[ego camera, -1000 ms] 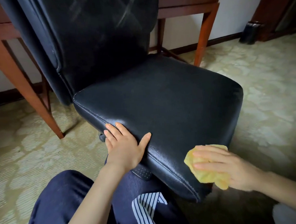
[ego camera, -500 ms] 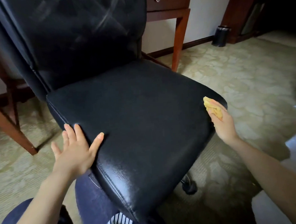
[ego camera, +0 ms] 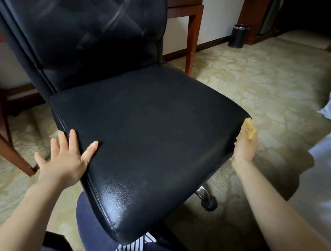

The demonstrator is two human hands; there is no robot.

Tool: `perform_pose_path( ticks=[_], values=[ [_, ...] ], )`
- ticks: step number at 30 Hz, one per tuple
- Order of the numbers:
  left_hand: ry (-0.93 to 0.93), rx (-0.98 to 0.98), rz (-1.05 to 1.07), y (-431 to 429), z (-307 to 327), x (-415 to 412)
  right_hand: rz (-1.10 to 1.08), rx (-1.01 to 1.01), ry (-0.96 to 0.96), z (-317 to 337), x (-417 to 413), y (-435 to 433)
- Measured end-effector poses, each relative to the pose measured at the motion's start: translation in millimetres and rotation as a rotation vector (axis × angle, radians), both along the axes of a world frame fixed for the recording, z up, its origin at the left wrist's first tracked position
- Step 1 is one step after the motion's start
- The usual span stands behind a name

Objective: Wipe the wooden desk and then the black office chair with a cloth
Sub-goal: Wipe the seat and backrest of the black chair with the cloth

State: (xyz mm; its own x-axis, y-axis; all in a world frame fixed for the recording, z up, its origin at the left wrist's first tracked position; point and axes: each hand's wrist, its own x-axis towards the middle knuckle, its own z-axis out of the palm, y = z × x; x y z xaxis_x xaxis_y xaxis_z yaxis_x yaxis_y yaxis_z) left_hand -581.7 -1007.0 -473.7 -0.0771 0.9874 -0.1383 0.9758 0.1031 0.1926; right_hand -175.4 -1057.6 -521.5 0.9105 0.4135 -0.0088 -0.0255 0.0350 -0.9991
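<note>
2 contacts: yours, on black chair [ego camera: 151,126].
Left hand [ego camera: 65,161]: fingers spread, pressing its left edge.
Right hand [ego camera: 245,150]: clamped on yellow cloth [ego camera: 249,129].

text: none legible | labels: none | brands: none | numbers: none | signs: none

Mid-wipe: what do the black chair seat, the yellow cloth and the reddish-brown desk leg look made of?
Black chair seat: leather or faux leather, semi-gloss; pebbled grain, stitched seam, sheen at the front edge.
Yellow cloth: soft fabric, possibly microfibre; it crumples in the right hand.
Reddish-brown desk leg: wood, smooth varnished finish; even reddish sheen.
</note>
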Motion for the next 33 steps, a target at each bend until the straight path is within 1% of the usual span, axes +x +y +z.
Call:
perform_pose_path(
  ticks=[3,6,8,11,14,18,20,23,25,27,31,33],
  values=[
    [0.057,0.042,0.017,2,4,-3,0.063,0.104,-0.207,-15,-65,-42],
    [0.112,0.133,0.038,-2,6,-7,0.221,0.192,-0.554,-25,-131,-78],
    [0.098,0.151,0.062,-6,7,-8,0.332,0.216,-0.725,-36,-163,-93],
    [0.024,0.102,0.087,-10,7,-4,0.441,0.17,-0.95,-45,-193,-102],
    [-0.012,0.057,0.077,-14,9,0,0.567,0.197,-1.107,-40,-214,-100],
    [-0.018,0.059,0.056,-16,15,4,0.779,0.191,-1.299,-21,-247,-95],
    [-0.008,0.056,0.047,-18,18,6,0.874,0.172,-1.336,-10,-262,-88],
    [0.008,0.036,0.053,-17,15,-2,1.045,0.164,-1.398,9,-274,-73],
    [0.023,-0.018,0.041,-15,8,-9,1.127,0.172,-1.51,17,-273,-65],
    [-0.004,-0.035,0.052,-15,0,-14,1.177,0.173,-1.633,18,-262,-62],
    [-0.193,0.148,0.182,-13,-9,-18,1.202,0.129,-1.945,10,-211,-68],
    [-0.211,0.189,0.195,-8,-11,-22,1.216,0.113,-2.034,7,-176,-73]
  ],
)
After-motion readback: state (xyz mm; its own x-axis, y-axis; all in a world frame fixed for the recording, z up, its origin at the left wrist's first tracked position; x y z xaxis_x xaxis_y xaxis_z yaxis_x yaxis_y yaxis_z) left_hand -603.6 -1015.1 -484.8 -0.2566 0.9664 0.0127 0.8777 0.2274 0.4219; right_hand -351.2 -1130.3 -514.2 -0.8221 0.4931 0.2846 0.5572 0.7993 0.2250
